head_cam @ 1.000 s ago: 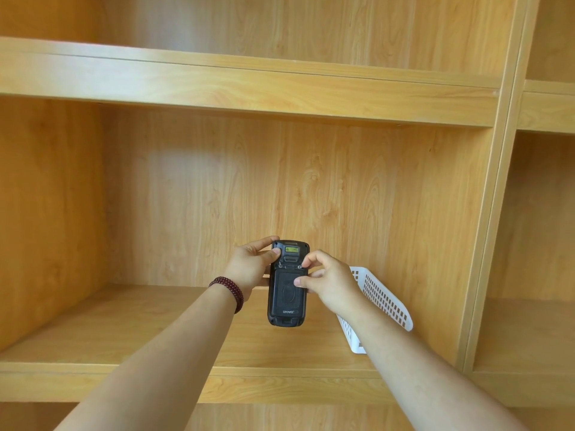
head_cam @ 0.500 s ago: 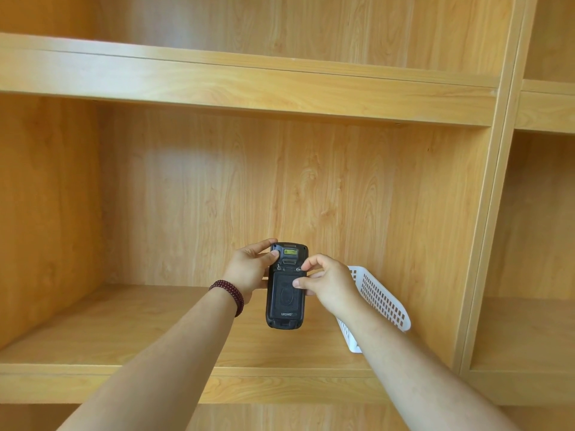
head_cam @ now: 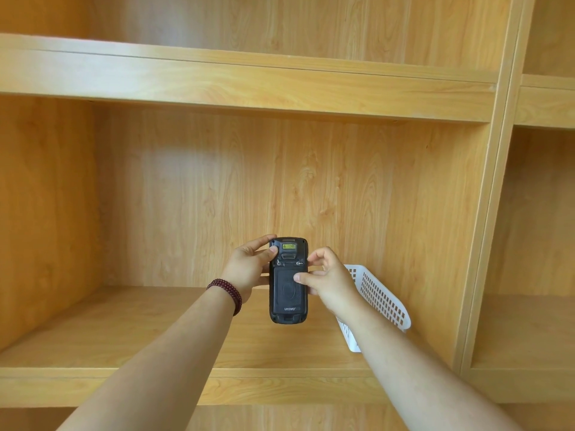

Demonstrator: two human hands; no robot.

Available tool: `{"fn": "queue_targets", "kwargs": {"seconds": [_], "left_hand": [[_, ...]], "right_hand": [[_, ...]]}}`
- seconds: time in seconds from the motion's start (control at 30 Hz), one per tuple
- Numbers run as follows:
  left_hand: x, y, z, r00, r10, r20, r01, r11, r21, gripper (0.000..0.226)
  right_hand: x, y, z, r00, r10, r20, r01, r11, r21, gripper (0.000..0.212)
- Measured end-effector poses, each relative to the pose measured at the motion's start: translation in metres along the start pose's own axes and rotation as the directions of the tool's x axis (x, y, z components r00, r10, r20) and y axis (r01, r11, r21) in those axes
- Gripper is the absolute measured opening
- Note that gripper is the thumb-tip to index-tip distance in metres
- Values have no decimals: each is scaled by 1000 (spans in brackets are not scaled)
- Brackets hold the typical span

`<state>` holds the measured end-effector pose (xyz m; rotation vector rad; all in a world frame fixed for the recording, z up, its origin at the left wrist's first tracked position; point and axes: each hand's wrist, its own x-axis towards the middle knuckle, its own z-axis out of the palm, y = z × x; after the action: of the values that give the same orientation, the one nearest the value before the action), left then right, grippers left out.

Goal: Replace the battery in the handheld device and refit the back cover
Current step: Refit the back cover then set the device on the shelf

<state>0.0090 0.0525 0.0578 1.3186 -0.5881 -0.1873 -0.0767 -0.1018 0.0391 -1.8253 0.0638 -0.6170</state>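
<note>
Your left hand (head_cam: pixel 249 270) grips the handheld device (head_cam: pixel 288 279) upright; your right hand (head_cam: pixel 329 279) pinches its back cover (head_cam: pixel 287 290) opposite.

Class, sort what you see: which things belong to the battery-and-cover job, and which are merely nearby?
In the job:
black handheld device, back cover on
left hand
right hand

Merely nearby:
white perforated plastic basket
dark red bead bracelet
light wooden shelf

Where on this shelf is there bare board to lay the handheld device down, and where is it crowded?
The shelf board is bare from the left side wall across to under the handheld device, held by the left hand and right hand. Crowded only at the right: the white basket leans by the upright.
</note>
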Motion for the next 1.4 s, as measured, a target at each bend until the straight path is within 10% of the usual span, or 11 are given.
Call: {"fn": "queue_targets", "kwargs": {"seconds": [0.57,1.4], "left_hand": [[-14,-17,-12,979,189,83,-205,848,489,18],[-7,-15,-17,972,203,118,-233,774,588,25]], "right_hand": [[2,10,1,986,74,152,-109,966,235,61],[5,20,6,984,99,151,-134,960,246,62]]}}
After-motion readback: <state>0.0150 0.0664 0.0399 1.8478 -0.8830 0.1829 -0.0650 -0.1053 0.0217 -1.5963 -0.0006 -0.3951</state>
